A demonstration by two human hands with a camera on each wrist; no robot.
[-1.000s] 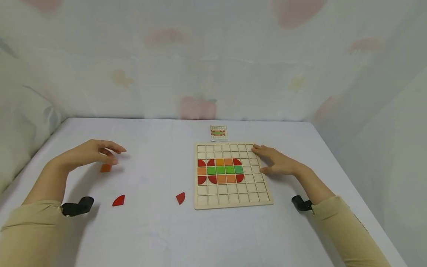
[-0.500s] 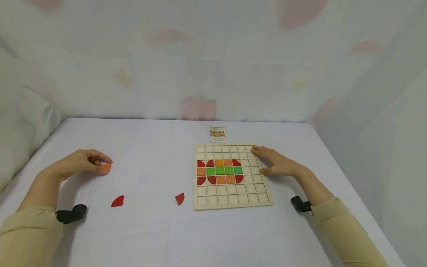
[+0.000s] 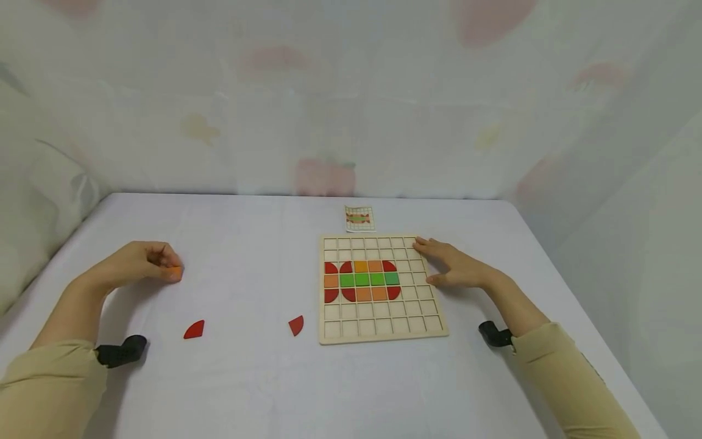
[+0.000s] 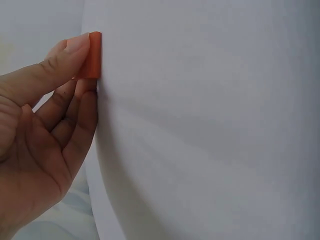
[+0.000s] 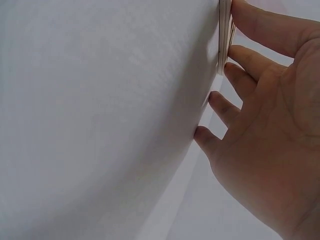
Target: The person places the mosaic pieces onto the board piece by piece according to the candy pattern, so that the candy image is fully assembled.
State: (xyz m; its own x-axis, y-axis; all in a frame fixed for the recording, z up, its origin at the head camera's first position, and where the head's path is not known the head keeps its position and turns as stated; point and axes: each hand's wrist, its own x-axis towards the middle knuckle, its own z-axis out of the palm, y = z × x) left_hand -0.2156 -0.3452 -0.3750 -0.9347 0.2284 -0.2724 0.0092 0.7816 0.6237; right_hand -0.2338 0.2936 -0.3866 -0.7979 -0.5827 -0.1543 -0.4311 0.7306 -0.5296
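Observation:
In the head view my left hand (image 3: 131, 263) pinches an orange square tile (image 3: 176, 274) at the left of the table. The left wrist view shows the thumb on one side of that tile (image 4: 94, 60) and the fingers curled behind it. My right hand (image 3: 455, 266), fingers spread, rests against the right edge of a wooden grid board (image 3: 384, 312). In the right wrist view the thumb and some fingertips touch the board's edge (image 5: 224, 37); the lower fingertips reach the tablecloth. Red quarter-round, orange and green tiles (image 3: 362, 279) sit in the board's left and middle cells.
Two loose red quarter-round tiles lie on the white cloth, one near my left forearm (image 3: 194, 330), the other left of the board (image 3: 296, 325). Behind the board lies a small pattern card (image 3: 359, 220). A patterned curtain (image 3: 329, 110) hangs beyond the table's far edge.
My left hand has come down and slightly back to the orange tile, and its thumb and fingers have closed on it. The right hand and board stay in place.

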